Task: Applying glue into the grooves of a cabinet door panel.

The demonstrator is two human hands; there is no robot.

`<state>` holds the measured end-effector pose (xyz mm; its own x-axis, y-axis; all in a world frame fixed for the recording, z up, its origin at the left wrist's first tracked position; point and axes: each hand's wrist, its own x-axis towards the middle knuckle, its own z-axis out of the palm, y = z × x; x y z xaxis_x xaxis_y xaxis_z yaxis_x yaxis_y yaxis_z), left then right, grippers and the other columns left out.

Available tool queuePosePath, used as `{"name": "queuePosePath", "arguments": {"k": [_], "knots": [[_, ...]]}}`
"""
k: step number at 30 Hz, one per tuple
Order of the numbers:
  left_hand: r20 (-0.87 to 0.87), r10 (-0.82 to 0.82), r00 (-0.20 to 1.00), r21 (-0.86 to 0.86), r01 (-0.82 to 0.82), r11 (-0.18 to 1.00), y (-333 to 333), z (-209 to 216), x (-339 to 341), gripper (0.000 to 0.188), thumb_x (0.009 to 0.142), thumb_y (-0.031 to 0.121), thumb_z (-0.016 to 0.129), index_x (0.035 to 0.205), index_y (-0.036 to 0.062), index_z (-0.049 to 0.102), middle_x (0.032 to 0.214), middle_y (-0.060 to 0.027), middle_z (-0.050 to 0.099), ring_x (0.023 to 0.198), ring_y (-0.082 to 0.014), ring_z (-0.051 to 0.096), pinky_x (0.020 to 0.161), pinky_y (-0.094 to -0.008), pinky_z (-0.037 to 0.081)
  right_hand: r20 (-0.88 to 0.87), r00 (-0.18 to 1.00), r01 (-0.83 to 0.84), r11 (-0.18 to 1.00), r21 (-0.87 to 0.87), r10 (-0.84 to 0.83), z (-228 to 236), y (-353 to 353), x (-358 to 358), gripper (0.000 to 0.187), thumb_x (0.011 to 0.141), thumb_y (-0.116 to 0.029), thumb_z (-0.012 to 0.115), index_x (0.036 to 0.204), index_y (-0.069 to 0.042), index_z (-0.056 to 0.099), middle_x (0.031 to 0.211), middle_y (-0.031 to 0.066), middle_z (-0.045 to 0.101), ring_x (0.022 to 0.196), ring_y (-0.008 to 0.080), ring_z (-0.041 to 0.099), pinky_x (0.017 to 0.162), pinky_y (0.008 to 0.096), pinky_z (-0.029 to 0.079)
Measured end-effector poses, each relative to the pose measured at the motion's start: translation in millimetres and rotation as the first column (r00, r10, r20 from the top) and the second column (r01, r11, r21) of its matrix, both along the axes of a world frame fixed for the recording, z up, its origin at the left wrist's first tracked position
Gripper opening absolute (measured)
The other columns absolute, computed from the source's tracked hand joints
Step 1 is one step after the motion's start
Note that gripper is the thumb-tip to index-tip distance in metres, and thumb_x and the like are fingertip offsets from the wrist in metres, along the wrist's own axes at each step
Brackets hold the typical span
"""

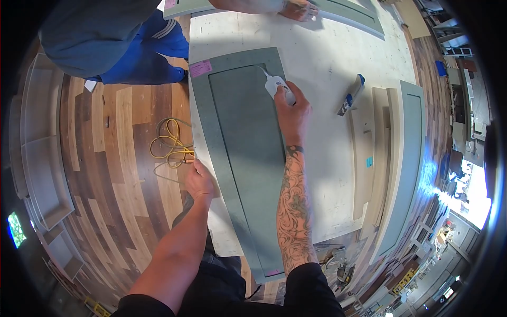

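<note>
A grey-green cabinet door (248,137) with a recessed panel lies lengthwise on the white worktable (327,142), a pink label (200,67) at its far left corner. My right hand (293,105) is closed around a small white squeeze bottle (274,84). The bottle's thin curved tip points at the panel's far end, near the inner frame edge. Beside the table's left edge is my left hand (199,179), its fingers curled; what they hold, if anything, is hard to see. Just beyond those fingers hangs a looped yellow cord (171,142).
On the table's right side lie a blue-handled tool (352,95), pale boards (364,158) and another grey-green door (404,169). Across the table, a co-worker's hand (300,9) rests by a further door (351,18). White cabinet boxes (47,164) stand at far left.
</note>
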<state>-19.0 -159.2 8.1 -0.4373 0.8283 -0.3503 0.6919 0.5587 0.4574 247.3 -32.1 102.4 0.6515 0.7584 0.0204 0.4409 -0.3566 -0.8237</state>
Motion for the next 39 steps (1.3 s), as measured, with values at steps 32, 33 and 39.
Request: {"name": "queuePosePath", "arguments": {"k": [32,33,39], "knots": [[0.020,-0.011,1.000,-0.002,0.011,1.000,0,-1,-1,0.054,0.105,0.049,0.036,0.104,0.0067,0.071,0.094,-0.0243,0.070,0.090,-0.0485,0.064,0.078,-0.0552,0.049,0.124,0.992,0.021,0.998,0.053,-0.028,-2,-3,-1,0.041,0.086,-0.026,0.072,0.117,0.000,0.071,0.102,0.0221,0.073,0.091,0.0381,0.071,0.080,0.0436,0.056],[0.019,-0.010,1.000,-0.001,0.010,1.000,0,0,0,0.054,0.105,0.049,0.036,0.104,0.0067,0.071,0.094,-0.0243,0.070,0.090,-0.0485,0.064,0.078,-0.0552,0.049,0.144,0.989,0.019,0.999,0.046,-0.026,-3,-3,-1,0.041,0.086,-0.026,0.072,0.118,0.000,0.071,0.103,0.0218,0.073,0.091,0.0379,0.071,0.079,0.0439,0.056],[0.020,0.000,1.000,-0.013,0.000,1.000,1,1,0,0.054,0.105,0.048,0.036,0.104,0.0071,0.071,0.094,-0.0243,0.070,0.091,-0.0484,0.064,0.078,-0.0554,0.049,0.243,0.970,-0.013,0.997,0.076,-0.005,-5,-5,-2,0.041,0.085,-0.024,0.073,0.119,-0.002,0.070,0.101,0.0201,0.072,0.089,0.0374,0.070,0.076,0.0445,0.056]]}}
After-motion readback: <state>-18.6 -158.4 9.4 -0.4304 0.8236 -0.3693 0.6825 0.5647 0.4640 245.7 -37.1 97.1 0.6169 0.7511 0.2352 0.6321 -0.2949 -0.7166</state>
